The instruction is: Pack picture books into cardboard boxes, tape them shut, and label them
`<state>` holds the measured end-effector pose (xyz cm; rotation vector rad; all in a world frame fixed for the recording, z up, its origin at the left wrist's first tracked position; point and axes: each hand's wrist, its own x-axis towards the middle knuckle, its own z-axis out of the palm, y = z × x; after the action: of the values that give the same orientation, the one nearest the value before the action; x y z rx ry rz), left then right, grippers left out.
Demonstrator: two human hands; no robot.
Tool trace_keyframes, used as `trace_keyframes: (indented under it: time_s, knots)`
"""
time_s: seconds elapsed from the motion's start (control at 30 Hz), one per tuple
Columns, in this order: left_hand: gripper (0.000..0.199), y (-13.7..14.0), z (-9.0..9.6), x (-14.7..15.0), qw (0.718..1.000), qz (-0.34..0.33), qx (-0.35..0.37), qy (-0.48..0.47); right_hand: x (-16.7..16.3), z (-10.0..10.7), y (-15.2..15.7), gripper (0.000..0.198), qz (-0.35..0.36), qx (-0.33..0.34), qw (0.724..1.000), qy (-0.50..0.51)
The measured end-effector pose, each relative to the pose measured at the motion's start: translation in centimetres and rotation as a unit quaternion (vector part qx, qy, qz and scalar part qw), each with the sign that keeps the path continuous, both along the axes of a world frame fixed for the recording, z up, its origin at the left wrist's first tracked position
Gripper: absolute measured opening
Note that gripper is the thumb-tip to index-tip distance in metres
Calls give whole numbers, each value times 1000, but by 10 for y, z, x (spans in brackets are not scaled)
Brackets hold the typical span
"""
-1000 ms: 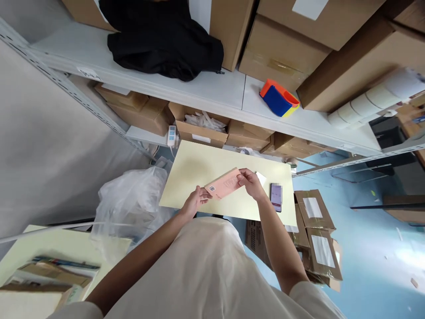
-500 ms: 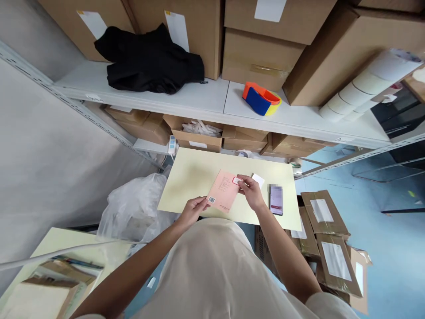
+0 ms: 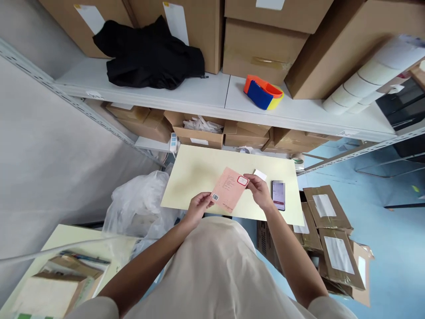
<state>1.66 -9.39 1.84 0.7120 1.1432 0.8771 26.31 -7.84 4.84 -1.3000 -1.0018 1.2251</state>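
Note:
I hold a thin pink booklet (image 3: 229, 189) by two edges, just above the pale yellow table (image 3: 189, 177). Printed lines, a barcode at its lower left and a red-bordered white label (image 3: 242, 180) at its upper right are visible. My left hand (image 3: 198, 207) is closed on the edge beside the barcode. On the opposite side, my right hand (image 3: 258, 190) pinches the corner near the label. Just beyond that hand lies a small white card (image 3: 260, 174), partly hidden by it. A phone (image 3: 278, 195) with its screen lit rests farther right.
Ahead, a shelf (image 3: 212, 95) carries cartons, a black garment (image 3: 152, 57), coloured straps (image 3: 263, 92) and white rolls (image 3: 372, 77). Taped cartons (image 3: 338, 255) are stacked on the floor at right. A clear plastic bag (image 3: 136, 199) sits left of the table.
The right hand has shifted outward to the booklet's corner, uncovering the red-bordered label. Both hands and the booklet sit slightly farther right in view. The booklet stays held.

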Motion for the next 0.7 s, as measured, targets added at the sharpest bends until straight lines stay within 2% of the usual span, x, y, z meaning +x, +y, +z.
trace_keyframes:
  time_s: [0.1, 0.2, 0.27, 0.33, 0.43, 0.5, 0.6, 0.7]
  knots:
    - [48, 4, 2, 0, 998, -21, -41, -33, 2, 11, 3, 30, 30, 44, 997, -64]
    - [43, 8, 9, 0, 991, -103, -67, -45, 4, 30, 8, 27, 56, 103, 980, -161]
    - [42, 10, 15, 0, 986, -152, -66, -23, 3, 41, 13, 25, 79, 121, 971, -189]
    - [46, 11, 21, -1, 986, -159, -42, 10, 0, 48, 18, 28, 104, 100, 974, -174]
    - [51, 13, 28, -8, 996, -91, 14, 22, -10, 52, 25, 32, 106, 56, 983, -142]
    - [54, 14, 32, -14, 995, -65, 64, 29, -18, 53, 28, 32, 90, 50, 985, -139]
    - [44, 15, 38, -21, 981, -102, 145, 74, -33, 56, 31, 31, 82, 48, 985, -142]
    - [31, 15, 43, -23, 972, -120, 171, 111, -44, 60, 33, 31, 85, 55, 984, -149]
